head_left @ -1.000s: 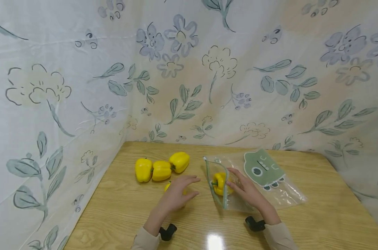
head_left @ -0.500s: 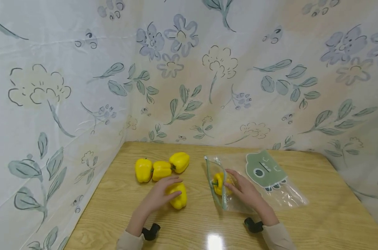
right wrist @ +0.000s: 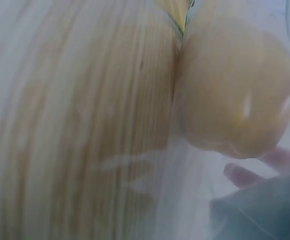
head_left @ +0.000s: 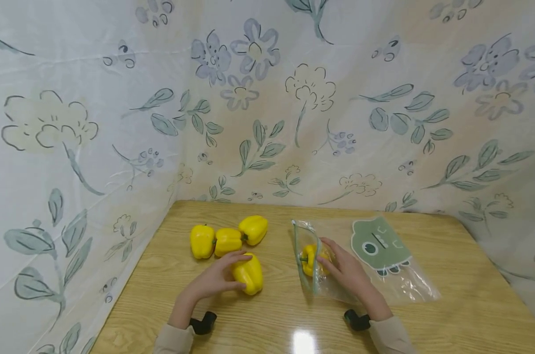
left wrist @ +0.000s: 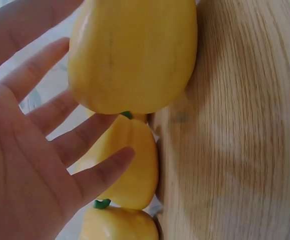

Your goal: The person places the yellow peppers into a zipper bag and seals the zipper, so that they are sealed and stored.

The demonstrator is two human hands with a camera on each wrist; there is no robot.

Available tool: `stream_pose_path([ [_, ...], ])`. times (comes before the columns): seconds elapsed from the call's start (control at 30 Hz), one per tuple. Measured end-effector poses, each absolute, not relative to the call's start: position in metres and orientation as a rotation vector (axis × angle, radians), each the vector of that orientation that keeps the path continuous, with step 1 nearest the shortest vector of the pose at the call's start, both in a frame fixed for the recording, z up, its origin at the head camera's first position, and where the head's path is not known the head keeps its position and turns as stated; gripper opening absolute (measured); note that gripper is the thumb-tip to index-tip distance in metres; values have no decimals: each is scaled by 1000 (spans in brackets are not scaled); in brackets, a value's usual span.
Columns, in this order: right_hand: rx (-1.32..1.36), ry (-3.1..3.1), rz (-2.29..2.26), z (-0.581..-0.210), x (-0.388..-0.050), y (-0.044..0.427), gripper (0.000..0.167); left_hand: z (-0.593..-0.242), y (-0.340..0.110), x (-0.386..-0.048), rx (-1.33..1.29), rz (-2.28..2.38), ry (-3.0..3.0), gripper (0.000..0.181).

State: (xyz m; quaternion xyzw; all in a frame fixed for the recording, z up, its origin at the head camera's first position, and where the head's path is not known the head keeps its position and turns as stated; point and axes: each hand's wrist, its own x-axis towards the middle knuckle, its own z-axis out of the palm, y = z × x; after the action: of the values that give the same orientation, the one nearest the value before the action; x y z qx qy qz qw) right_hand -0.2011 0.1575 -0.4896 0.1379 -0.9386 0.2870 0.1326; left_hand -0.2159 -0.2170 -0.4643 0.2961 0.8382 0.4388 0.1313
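My left hand (head_left: pixel 210 281) is spread beside a yellow bell pepper (head_left: pixel 250 275), its thumb at the near side and its fingers at the far side. In the left wrist view the fingers (left wrist: pixel 92 135) are apart and loosely extended around the pepper (left wrist: pixel 134 55). My right hand (head_left: pixel 348 268) holds the clear zip bag (head_left: pixel 333 290) near its mouth, around another yellow bell pepper (head_left: pixel 309 259) lying inside. Through the plastic, the right wrist view shows that pepper (right wrist: pixel 237 90) and fingertips (right wrist: pixel 242 175) beyond it.
Three more yellow bell peppers (head_left: pixel 228 241) lie in a row at the back left of the wooden table (head_left: pixel 294 314). A green one-eyed creature (head_left: pixel 378 243) is printed on the bag, which spreads to the right. A flowered cloth (head_left: pixel 267 162) hangs behind the table.
My left hand has moved left and down to the near pepper, uncovering it; that pepper has shifted slightly left lately. The bag's printed end has slid slightly right, while my right hand stays near its mouth.
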Motion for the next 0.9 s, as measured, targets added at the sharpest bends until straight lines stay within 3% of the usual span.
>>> stream_pose_path([
  [0.53, 378, -2759, 821, -489, -198, 151, 58, -474, -214, -224, 973, 1232, 2434, 82],
  [0.9, 378, -2757, 840, -493, -199, 153, 55, -478, -208, -227, 989, 1179, 2513, 81],
])
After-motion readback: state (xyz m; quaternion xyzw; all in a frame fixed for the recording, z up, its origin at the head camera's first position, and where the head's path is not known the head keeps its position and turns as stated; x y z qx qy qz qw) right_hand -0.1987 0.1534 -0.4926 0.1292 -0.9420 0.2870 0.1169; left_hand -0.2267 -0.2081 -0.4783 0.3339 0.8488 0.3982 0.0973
